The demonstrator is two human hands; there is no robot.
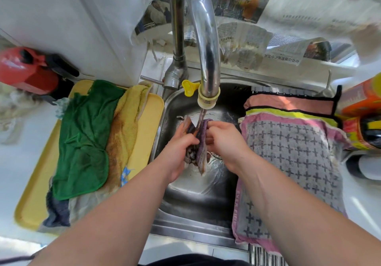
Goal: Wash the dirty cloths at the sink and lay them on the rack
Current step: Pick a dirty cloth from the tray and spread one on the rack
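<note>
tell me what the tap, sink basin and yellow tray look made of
Tap: polished metal, probably chromed, given its mirror-like reflections. Sink basin: likely stainless steel, with a duller grey sheen and soft highlights. Yellow tray: probably plastic, from its even colour, smooth matte face and rounded moulded rim.

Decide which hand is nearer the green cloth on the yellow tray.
Left. The left hand holds the purple cloth over the sink, on the side toward the green cloth; the right hand grips the same cloth farther right.
</note>
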